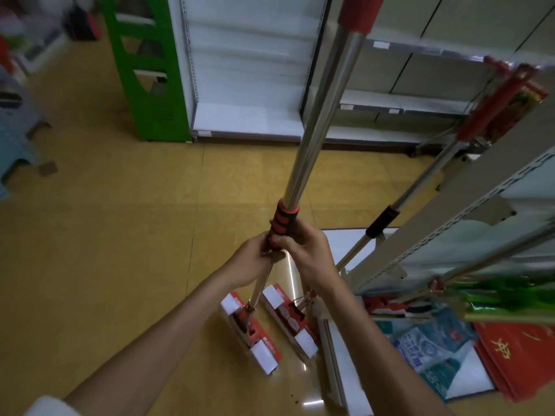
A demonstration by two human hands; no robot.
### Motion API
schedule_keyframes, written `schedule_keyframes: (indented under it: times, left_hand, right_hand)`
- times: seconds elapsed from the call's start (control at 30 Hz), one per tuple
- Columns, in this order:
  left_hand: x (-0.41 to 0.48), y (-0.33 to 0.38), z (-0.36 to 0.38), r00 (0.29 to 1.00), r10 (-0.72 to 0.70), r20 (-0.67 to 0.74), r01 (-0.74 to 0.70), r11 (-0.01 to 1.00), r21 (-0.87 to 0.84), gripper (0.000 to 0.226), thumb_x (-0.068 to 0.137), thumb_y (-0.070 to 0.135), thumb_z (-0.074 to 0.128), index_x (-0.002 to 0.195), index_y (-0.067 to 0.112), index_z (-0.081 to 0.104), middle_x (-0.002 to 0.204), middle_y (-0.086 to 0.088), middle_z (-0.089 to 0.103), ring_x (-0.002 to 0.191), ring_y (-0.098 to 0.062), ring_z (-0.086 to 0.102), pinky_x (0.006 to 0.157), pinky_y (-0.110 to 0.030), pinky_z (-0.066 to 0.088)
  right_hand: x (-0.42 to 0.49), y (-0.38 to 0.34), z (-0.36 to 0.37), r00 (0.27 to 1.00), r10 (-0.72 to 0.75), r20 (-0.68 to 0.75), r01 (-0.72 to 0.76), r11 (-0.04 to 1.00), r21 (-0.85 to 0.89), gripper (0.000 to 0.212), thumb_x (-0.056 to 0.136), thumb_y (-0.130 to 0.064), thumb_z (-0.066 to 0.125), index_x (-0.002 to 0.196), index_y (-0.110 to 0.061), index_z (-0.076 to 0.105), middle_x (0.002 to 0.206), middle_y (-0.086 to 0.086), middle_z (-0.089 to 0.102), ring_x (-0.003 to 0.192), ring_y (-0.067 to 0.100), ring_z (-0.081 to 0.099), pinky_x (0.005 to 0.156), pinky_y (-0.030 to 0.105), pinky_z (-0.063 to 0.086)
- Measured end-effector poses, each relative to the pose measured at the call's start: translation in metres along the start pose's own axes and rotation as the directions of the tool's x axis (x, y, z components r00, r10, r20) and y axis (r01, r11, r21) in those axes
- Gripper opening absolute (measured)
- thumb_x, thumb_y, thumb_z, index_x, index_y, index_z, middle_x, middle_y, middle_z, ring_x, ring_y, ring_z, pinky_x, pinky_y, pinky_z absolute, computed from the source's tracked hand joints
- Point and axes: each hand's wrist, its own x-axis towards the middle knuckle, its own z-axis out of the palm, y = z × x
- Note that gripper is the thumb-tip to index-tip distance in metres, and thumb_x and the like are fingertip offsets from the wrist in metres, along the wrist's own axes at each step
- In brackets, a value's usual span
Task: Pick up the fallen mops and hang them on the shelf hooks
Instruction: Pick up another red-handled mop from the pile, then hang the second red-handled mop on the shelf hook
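Now our left hand (255, 259) and right hand (303, 250) are both wrapped tight around the mop (318, 121) by its soft red grip, standing up beside the shelf (450, 223), and its long stiff pole looks light but wobbly.

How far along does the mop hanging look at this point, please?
Done: one mop at the right rack looks already hung, though its hook is too blurred to confirm. In hand: the left hand and right hand both grip the red-and-black grip of a steel-handled mop, held upright with its head at the floor. Left: hooking this mop; the second head beside it may need checking.
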Motion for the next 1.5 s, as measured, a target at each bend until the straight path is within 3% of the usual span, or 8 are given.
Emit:
schedule_keyframes:
  times: [0.23,0.37,0.6,0.77,0.93,1.27,1.37,1.5]
  left_hand:
    - [-0.021,0.06,-0.017,0.997,0.076,0.002,-0.076,0.997,0.033,0.03,0.086,0.024,0.068,0.116,0.029,0.066,0.111,-0.001,0.073,0.107,-0.019,0.068,0.097,-0.048,0.054]
    - [-0.043,0.106,-0.013,0.99,0.143,0.008,-0.143,0.987,0.076,0.025,0.093,0.016,0.066,0.112,0.032,0.065,0.107,0.004,0.073,0.102,-0.011,0.068,0.089,-0.036,0.056]
    - [-0.092,0.186,0.012,0.97,0.235,-0.066,-0.227,0.967,0.114,0.012,0.087,0.017,0.071,0.089,0.029,0.069,0.085,0.004,0.074,0.081,-0.017,0.068,0.071,-0.031,0.052]
    - [-0.13,0.239,0.035,0.95,0.31,-0.04,-0.298,0.936,0.185,0.011,0.089,0.017,0.072,0.094,0.025,0.066,0.088,0.004,0.072,0.082,-0.013,0.067,0.069,-0.022,0.049]
    - [-0.177,0.291,0.068,0.909,0.413,0.062,-0.418,0.897,0.146,0.037,0.089,0.013,0.072,0.121,0.028,0.061,0.112,0.01,0.07,0.106,-0.009,0.065,0.089,-0.027,0.056]
    - [-0.252,0.351,0.154,0.869,0.486,-0.095,-0.489,0.873,-0.004,0.016,0.091,0.007,0.067,0.106,0.01,0.072,0.098,-0.015,0.074,0.087,-0.025,0.07,0.083,-0.051,0.056]
    - [-0.26,0.354,0.18,0.875,0.472,-0.104,-0.471,0.881,0.035,0.01,0.087,0.018,0.071,0.087,0.029,0.072,0.084,0.001,0.074,0.082,-0.025,0.068,0.077,-0.046,0.055]
    - [-0.259,0.356,0.213,0.892,0.445,-0.076,-0.445,0.895,0.017,0.014,0.086,0.017,0.071,0.082,0.031,0.071,0.081,0.005,0.073,0.081,-0.024,0.068,0.074,-0.037,0.055]
  right_hand:
    - [-0.007,-0.068,-0.012,0.999,-0.045,-0.015,0.045,0.998,-0.054,0.04,0.093,0.003,0.066,0.132,-0.007,0.06,0.12,0.01,0.07,0.114,0.021,0.066,0.099,0.034,0.053]
    - [-0.03,-0.118,-0.012,0.985,-0.101,-0.143,0.092,0.993,-0.069,0.037,0.093,-0.009,0.071,0.128,-0.017,0.061,0.116,0.0,0.071,0.109,0.005,0.066,0.089,0.021,0.054]
    - [-0.069,-0.217,-0.026,0.845,-0.277,-0.457,0.216,0.959,-0.182,0.031,0.097,-0.033,0.067,0.123,-0.017,0.065,0.102,-0.011,0.07,0.099,0.002,0.066,0.084,0.025,0.058]
    - [-0.117,-0.262,-0.054,0.808,-0.396,-0.438,0.296,0.913,-0.279,0.014,0.099,-0.023,0.066,0.113,-0.021,0.064,0.094,-0.019,0.065,0.09,-0.004,0.064,0.075,0.015,0.053]
    - [-0.167,-0.291,-0.091,0.761,-0.436,-0.48,0.315,0.896,-0.313,0.024,0.099,-0.024,0.066,0.118,-0.011,0.067,0.092,-0.009,0.07,0.088,0.002,0.068,0.077,0.023,0.057]
    - [-0.274,-0.348,-0.155,0.706,-0.484,-0.517,0.35,0.873,-0.341,0.036,0.098,-0.021,0.068,0.132,-0.013,0.06,0.11,-0.002,0.071,0.099,0.009,0.068,0.091,0.021,0.057]
    - [-0.288,-0.37,-0.175,0.647,-0.504,-0.572,0.357,0.864,-0.356,0.045,0.096,-0.02,0.069,0.139,-0.011,0.057,0.115,0.005,0.072,0.098,0.009,0.066,0.083,0.005,0.051]
    - [-0.293,-0.37,-0.196,0.615,-0.468,-0.635,0.288,0.883,-0.371,0.044,0.097,-0.021,0.068,0.139,-0.012,0.058,0.111,0.002,0.072,0.093,0.009,0.066,0.084,0.014,0.055]
